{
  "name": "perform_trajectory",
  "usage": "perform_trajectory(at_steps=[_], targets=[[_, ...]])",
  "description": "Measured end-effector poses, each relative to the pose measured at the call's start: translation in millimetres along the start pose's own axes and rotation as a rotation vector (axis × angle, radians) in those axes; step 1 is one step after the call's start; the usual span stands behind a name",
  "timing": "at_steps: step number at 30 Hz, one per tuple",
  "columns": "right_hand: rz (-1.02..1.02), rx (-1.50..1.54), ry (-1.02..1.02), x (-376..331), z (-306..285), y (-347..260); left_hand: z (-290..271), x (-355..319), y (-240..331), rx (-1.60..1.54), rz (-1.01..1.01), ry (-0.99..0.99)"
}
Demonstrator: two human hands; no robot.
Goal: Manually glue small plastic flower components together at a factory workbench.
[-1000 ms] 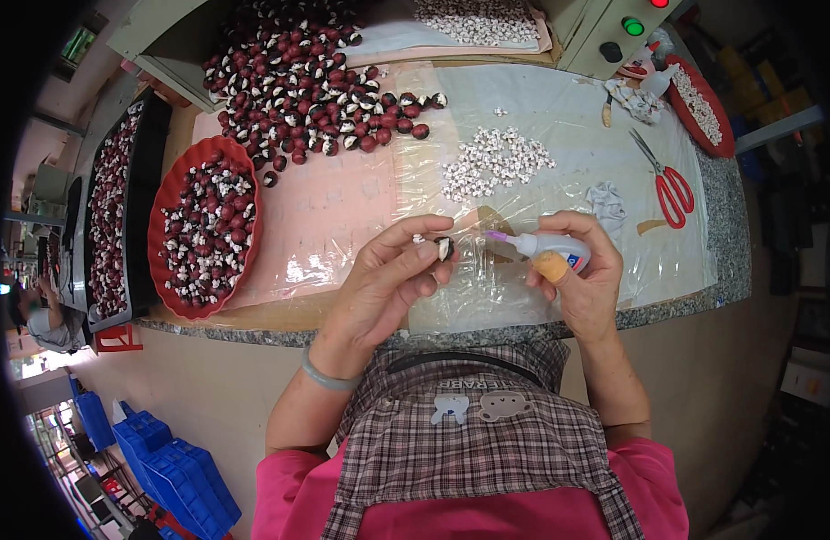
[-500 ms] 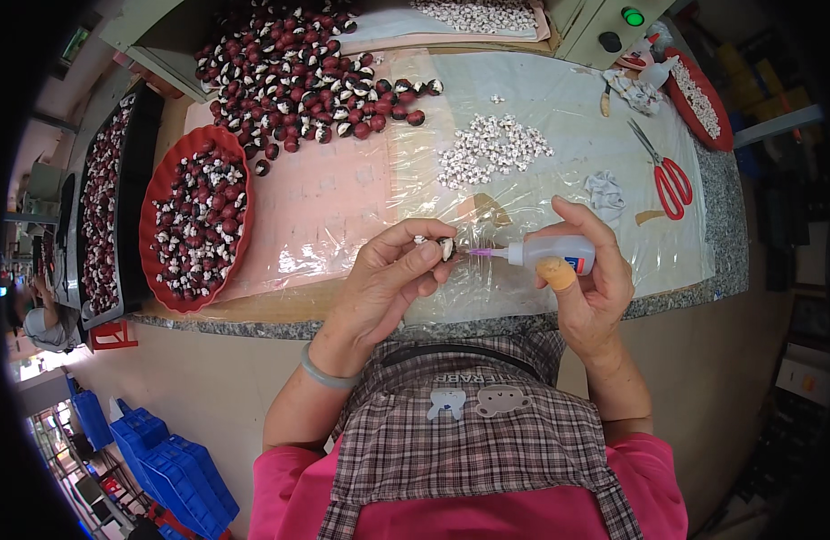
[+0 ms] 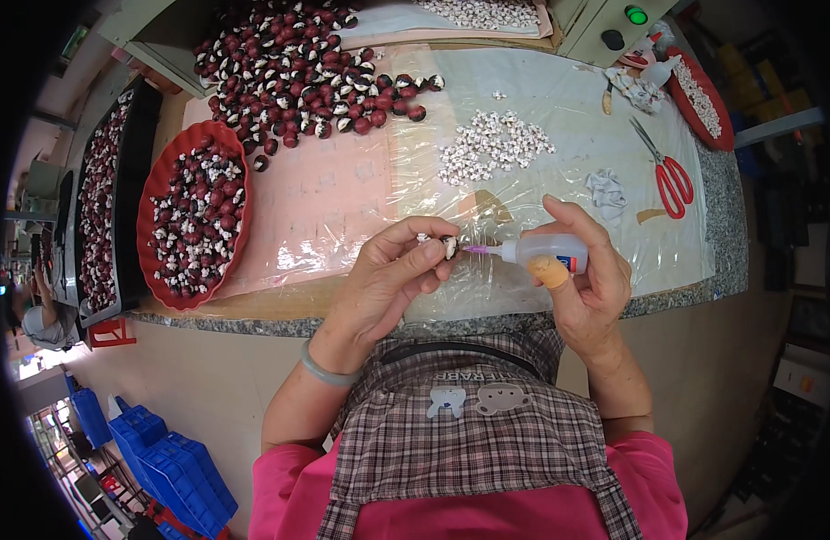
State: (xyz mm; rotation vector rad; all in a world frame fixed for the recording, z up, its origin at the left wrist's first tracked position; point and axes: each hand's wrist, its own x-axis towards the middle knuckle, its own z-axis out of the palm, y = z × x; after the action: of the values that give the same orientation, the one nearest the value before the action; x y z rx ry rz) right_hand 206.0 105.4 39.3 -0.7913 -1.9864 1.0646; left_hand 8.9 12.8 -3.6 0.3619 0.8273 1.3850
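My left hand (image 3: 401,270) pinches a small dark-and-white ball (image 3: 449,247) between thumb and fingertips; a small white piece peeks out between the fingers. My right hand (image 3: 588,279) is wrapped round a clear squeeze glue bottle (image 3: 554,249), with an orange cot on one digit. The bottle lies sideways, its thin purple nozzle (image 3: 475,249) pointing left at the ball. The tip is right at the ball's edge; whether it touches, I cannot tell. Beyond my hands lies a loose patch of small white pieces (image 3: 494,147) on the plastic-covered table (image 3: 559,99).
A heap of dark red, black and white balls (image 3: 298,76) covers the far left. Nearer stands a red fluted bowl (image 3: 241,243) of similar balls, beside a filled black tray (image 3: 131,198). Red-handled scissors (image 3: 674,187), crumpled tissue (image 3: 606,191) and a red dish (image 3: 723,135) lie at right.
The glue bottle has shifted slightly left, bringing its nozzle closer to the ball. My left hand has barely moved and keeps its pinch.
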Motion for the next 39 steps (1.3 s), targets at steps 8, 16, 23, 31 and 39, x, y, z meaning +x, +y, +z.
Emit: perform_trajectory(at_steps=[8,16,23,31,39], targets=[[-0.133,-0.077,-0.006,4.5,-0.3,-1.5,-1.3,1.8,-0.6,0.022,-0.005,-0.001],[0.082,0.370,-0.019,5.8,-13.3,17.8,-3.6,0.8,2.5,-0.017,0.002,0.022],[0.392,0.688,0.093,28.6,-22.7,49.4,-11.4,0.0,2.7,-0.029,-0.005,0.030],[0.451,0.100,0.000,52.9,-16.6,70.0,-11.8,-1.7,3.8,-0.017,-0.007,0.039],[0.009,-0.461,-0.091,68.2,-9.6,73.6,-14.9,-2.1,1.2,-0.023,0.000,0.017]])
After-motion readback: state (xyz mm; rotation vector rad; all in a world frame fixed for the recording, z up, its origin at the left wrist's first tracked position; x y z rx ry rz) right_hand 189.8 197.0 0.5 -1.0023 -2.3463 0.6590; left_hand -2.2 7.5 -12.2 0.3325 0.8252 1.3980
